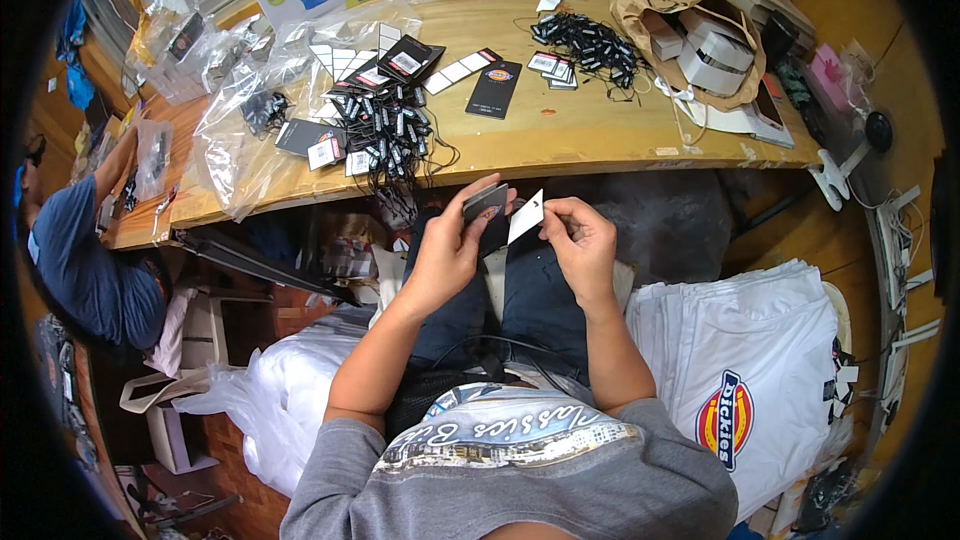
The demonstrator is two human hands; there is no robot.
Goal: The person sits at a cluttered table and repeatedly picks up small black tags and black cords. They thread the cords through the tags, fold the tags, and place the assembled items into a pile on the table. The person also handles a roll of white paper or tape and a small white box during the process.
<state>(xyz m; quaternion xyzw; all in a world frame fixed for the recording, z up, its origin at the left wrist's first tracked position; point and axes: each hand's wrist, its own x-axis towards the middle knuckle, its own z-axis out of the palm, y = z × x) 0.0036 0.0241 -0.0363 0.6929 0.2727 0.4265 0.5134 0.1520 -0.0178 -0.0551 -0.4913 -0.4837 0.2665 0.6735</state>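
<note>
The left hand pinches a small stack of dark tags above the lap; the right hand fingers grip a white tag; light, stiff card, probably best held by its edges, below the tabletop.

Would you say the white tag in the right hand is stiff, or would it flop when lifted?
Probably fairly stiff: the white tag stands out flat from the right hand, pinched at one edge only. It looks thin, so likely light and easily bent.

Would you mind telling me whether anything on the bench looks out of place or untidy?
Nothing looks damaged. The pile of black tags with strings sprawls over the wooden bench's front edge, with cords dangling below it. The brown paper bag lies tipped over, boxes showing inside.
</note>
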